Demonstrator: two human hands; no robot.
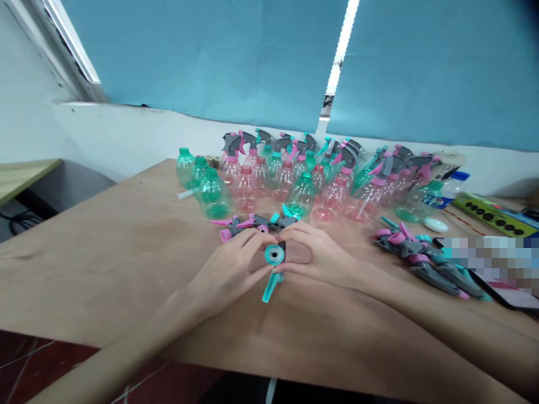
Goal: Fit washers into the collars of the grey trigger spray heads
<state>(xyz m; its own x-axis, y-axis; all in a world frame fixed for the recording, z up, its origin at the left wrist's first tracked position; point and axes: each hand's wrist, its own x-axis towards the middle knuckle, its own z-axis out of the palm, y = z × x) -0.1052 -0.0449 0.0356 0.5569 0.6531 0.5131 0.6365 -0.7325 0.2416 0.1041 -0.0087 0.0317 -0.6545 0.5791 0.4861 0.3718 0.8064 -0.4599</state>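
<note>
Between my two hands is a spray bottle trigger head point(274, 255), its round teal collar turned up toward me and its teal trigger pointing down toward the table's front. The fingers of my left hand point(236, 262) are closed on the collar's left side. My right hand point(316, 253) grips the same head from the right, thumb below and fingers above. Just beyond my hands lie several loose trigger heads point(248, 221), grey with pink or teal parts. A green bottle point(300, 193) without a head stands behind them.
Rows of green and pink bottles point(246, 191) stand at the back, several with trigger heads on. More loose trigger heads point(425, 261) lie in a pile at right. A phone-like flat device point(511, 297), a white oval object point(435, 225) and a green-yellow box point(492, 216) are beyond.
</note>
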